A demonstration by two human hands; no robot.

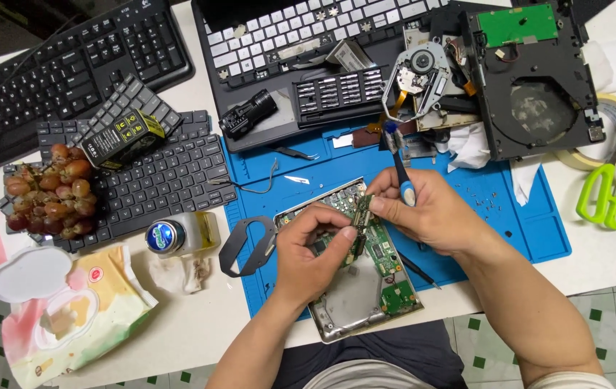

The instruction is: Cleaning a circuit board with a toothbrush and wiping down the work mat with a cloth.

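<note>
Head view looks down on a white tabletop [200,317] crowded with electronics parts. The largest thing on it is a black laptop base [308,65] with pale keys at the far edge, and beside it on the far right a gutted black disc drive [538,94] with a green board in its corner. Two black keyboards lie to the left, a large one [63,65] at the far corner and a bare laptop keyboard [157,180] nearer. A blue work mat [510,216] covers the middle of the tabletop. On its near edge lies an opened silver device [355,302], tilted, with a green circuit board [380,252] inside; this is what both hands work on. At the near left sits a pack of wet wipes [70,317] with a white lid, and past it a bunch of red grapes [48,191]. The left hand [311,252] presses down on the board, fingers curled, thumb and forefinger pinched on a small part there. The right hand [434,212] is clenched around a blue-and-white screwdriver [403,180], whose shaft points away from the person, while its fingertips touch the board's far edge. Green-handled scissors [610,191] lie at the right beside a tape roll [600,133]. A small bottle [182,234] lies on its side left of the mat, near a black flashlight [249,114] and a screwdriver bit case [338,92].
</note>
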